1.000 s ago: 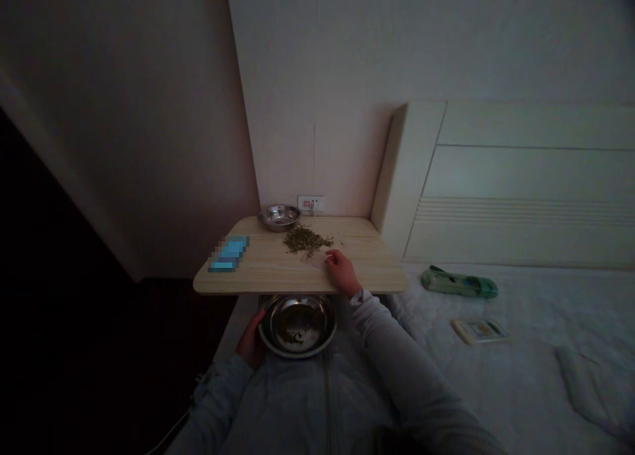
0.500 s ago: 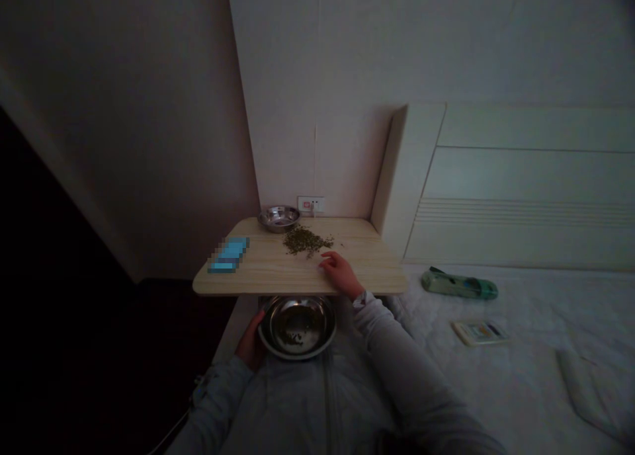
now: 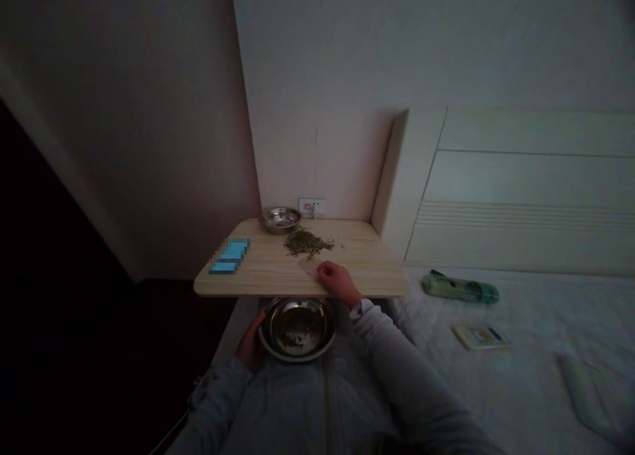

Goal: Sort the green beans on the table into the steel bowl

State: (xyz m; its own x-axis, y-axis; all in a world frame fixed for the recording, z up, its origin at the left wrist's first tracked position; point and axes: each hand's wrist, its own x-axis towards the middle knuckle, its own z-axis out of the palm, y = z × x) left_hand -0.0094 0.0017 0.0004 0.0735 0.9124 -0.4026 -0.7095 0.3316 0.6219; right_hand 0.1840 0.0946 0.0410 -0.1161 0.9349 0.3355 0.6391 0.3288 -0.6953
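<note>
My left hand (image 3: 252, 346) grips the left rim of a round steel basin (image 3: 297, 356), held under the table's near edge; small dark green bits lie in it. On the wooden table (image 3: 268, 280), my right hand (image 3: 339, 283) is closed, low over the near part of the top. A thin, pale, see-through piece (image 3: 308, 265) sticks out to the left of its fingertips; its kind is unclear in the dim light. Just beyond is a spread pile of small green dried bits (image 3: 305, 242), like leaves or seeds. A smaller steel bowl (image 3: 280, 221) stands behind the pile.
A blurred-out blue screen (image 3: 231, 255) lies on the table's left side. To the right, on the white bed (image 3: 526, 389), are a green transparent bottle (image 3: 460, 288), a pale phone-like item (image 3: 481, 336) and a folded cloth (image 3: 585, 389). A wall socket (image 3: 311, 207) is behind the table.
My right hand first loosens and lifts its fingers, then closes and moves down and slightly left, nearer the table's front edge. My left hand and the basin stay in place.
</note>
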